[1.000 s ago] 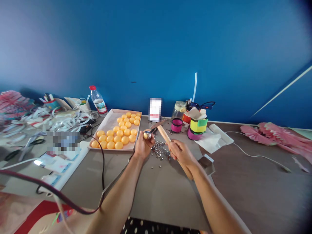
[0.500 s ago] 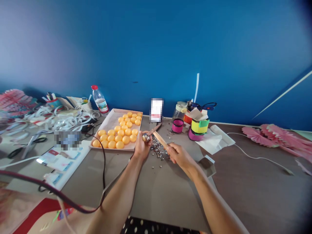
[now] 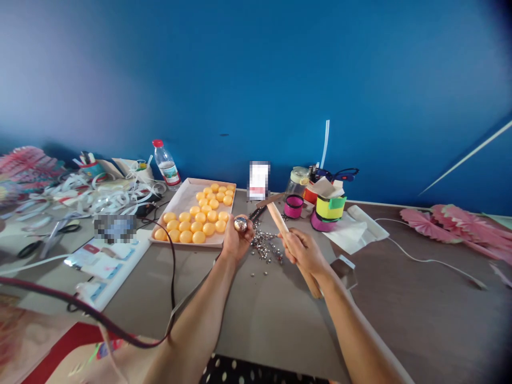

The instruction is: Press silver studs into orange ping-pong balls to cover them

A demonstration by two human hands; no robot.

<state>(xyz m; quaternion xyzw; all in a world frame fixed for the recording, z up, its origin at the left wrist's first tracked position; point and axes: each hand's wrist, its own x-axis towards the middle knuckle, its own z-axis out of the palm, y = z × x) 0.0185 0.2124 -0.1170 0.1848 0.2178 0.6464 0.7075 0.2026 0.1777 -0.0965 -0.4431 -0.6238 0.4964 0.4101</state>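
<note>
My left hand [image 3: 236, 242] is closed around a small shiny silver ball [image 3: 240, 224], its top showing above the fingers. In my right hand [image 3: 302, 248], the fingers are wrapped round the wooden handle of a hammer [image 3: 279, 220]. The hammer's head is raised to the right of the ball, apart from it. Between and beyond the hands, many small silver studs [image 3: 264, 245] lie scattered on the table; their exact shape is too small to tell. Left of my left hand is a shallow box [image 3: 172, 201] with several orange-yellow balls [image 3: 199, 237].
A phone [image 3: 259, 181] stands against the blue wall. A pink ring-shaped holder [image 3: 294, 207], a glass jar [image 3: 298, 181] and a yellow-green cup [image 3: 330, 207] are at the back right. A water bottle [image 3: 167, 166], scissors [image 3: 52, 240], loose strips and dark cables crowd the left.
The hammer head has swung up and right, away from the ball in my left hand. The ball now shows more plainly, and the handle's lower end has come into view below my right hand.
</note>
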